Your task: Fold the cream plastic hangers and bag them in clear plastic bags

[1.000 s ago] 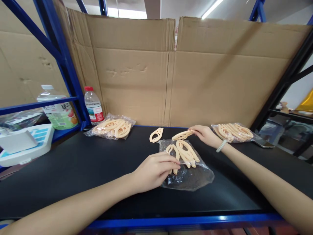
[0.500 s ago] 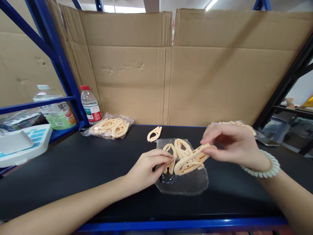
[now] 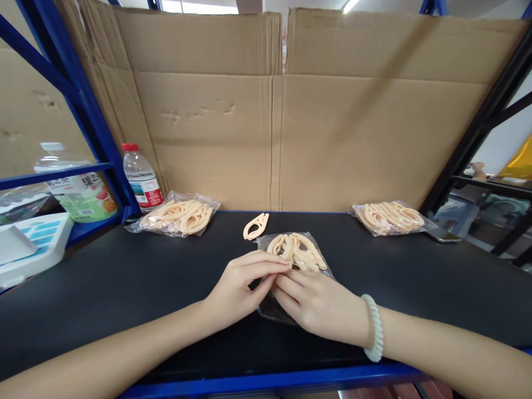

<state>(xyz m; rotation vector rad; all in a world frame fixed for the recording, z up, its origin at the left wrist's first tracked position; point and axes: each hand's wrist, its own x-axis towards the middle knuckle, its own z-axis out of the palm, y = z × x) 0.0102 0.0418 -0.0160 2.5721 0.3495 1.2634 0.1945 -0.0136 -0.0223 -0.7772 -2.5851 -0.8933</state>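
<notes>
Item: clear plastic bag (image 3: 291, 260) of peach-coloured plastic pieces (image 3: 296, 250), lying flat on the black bench (image 3: 124, 288), directly under and just beyond both hands. Left hand (image 3: 241, 288): fingers pinched on the near open edge of the bag, holding it. Right hand (image 3: 320, 307): resting on the bag's near end beside the left, fingers pressed to the film; half a second ago it was raised and carrying one peach piece, which is now out of its grip and appears to lie with the others inside the bag. Reading: one more piece has gone in, and both hands now meet at the bag's mouth. A white bead bracelet (image 3: 375, 328) sits on the right wrist. One loose peach piece (image 3: 256, 226) lies on the bench just beyond the hands, slightly to their left, apart from the bag. Filled bags: one (image 3: 177, 215) far beyond the left hand, one (image 3: 390, 217) far beyond the right. Behind all: cardboard wall (image 3: 274, 122). Far left: red-capped water bottle (image 3: 141, 180), blue shelf frame (image 3: 83, 116).
</notes>
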